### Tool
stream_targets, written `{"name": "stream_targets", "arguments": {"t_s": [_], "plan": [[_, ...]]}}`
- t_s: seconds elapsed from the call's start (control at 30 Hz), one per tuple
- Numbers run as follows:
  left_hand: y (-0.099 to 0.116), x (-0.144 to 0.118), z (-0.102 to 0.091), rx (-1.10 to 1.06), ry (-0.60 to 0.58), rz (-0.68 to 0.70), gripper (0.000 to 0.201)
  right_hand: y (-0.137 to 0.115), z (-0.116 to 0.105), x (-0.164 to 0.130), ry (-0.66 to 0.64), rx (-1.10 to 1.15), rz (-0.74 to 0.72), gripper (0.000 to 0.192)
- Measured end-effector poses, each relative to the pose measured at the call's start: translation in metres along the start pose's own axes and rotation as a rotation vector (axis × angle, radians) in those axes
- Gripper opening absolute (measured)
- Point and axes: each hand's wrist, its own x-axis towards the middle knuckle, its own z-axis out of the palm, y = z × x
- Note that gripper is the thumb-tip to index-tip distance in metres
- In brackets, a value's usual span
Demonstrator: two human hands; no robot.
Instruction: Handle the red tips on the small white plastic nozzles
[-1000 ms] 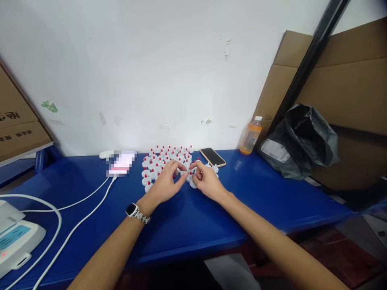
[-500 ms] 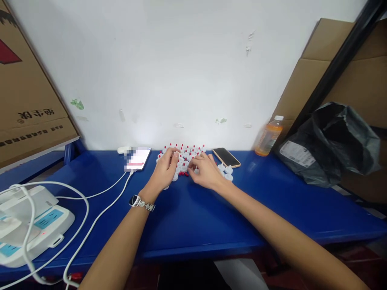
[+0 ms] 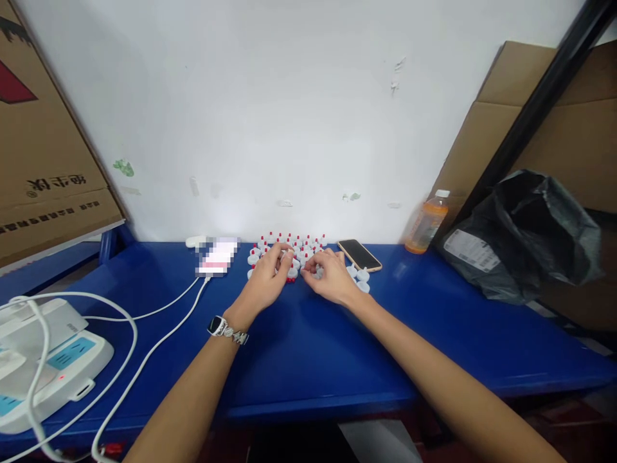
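Note:
Several white nozzle caps, many with small red tips [image 3: 308,238], stand grouped on the blue table [image 3: 313,347] near the wall. My left hand [image 3: 270,273], with a watch on its wrist, curls over the left part of this group. Its thumb and fingers bend toward each other, and what lies between them is unclear. My right hand [image 3: 328,275] is at the group's right side, thumb and index finger pinched together; anything in the pinch is too small to make out. A few loose red tips [image 3: 291,280] lie between the hands. White caps without red tips [image 3: 363,275] sit right of my right hand.
A dark-screened phone [image 3: 360,254] lies behind the plain caps. At left are a charging phone [image 3: 219,256], white cables [image 3: 164,341] and a power strip [image 3: 72,366]. An orange drink bottle [image 3: 427,222] and black plastic bag [image 3: 520,238] stand at right.
My left hand has shifted slightly right, toward my right hand, covering more of the loose red tips. The right hand keeps its pinch in nearly the same place. The view has shifted slightly.

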Motion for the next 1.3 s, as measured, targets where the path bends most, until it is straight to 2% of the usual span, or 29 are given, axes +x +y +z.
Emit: {"name": "stream_targets", "arguments": {"t_s": [0.07,0.17,0.43,0.53,0.7,0.83,0.9,1.1,1.3], "plan": [[0.003,-0.001,0.002,-0.011,-0.017,0.01,0.035,0.001,-0.004,-0.003,0.067,0.196,0.084,0.008],[0.006,-0.002,0.007,-0.016,-0.037,0.025,0.035,0.003,-0.007,-0.006,0.091,0.464,0.124,0.011],[0.012,-0.004,0.009,-0.052,-0.027,0.025,0.035,0.003,0.007,-0.005,0.191,0.863,0.197,0.023],[0.012,-0.004,0.009,-0.057,-0.015,0.012,0.035,0.001,0.007,-0.005,0.15,0.902,0.208,0.026],[0.011,-0.003,0.009,-0.071,0.038,0.007,0.036,-0.005,-0.001,-0.009,0.066,0.839,0.185,0.025],[0.012,-0.003,0.01,-0.099,0.01,0.017,0.036,-0.01,-0.005,-0.011,0.056,0.941,0.197,0.032],[0.012,-0.004,0.012,-0.123,-0.007,0.008,0.036,-0.012,-0.005,-0.011,0.082,1.0,0.211,0.032],[0.011,-0.009,0.029,-0.344,-0.043,-0.019,0.031,-0.015,0.001,-0.009,0.287,1.118,0.26,0.032],[0.017,-0.014,0.047,-0.418,0.018,-0.03,0.038,-0.023,0.007,-0.01,0.34,1.143,0.214,0.036]]}}
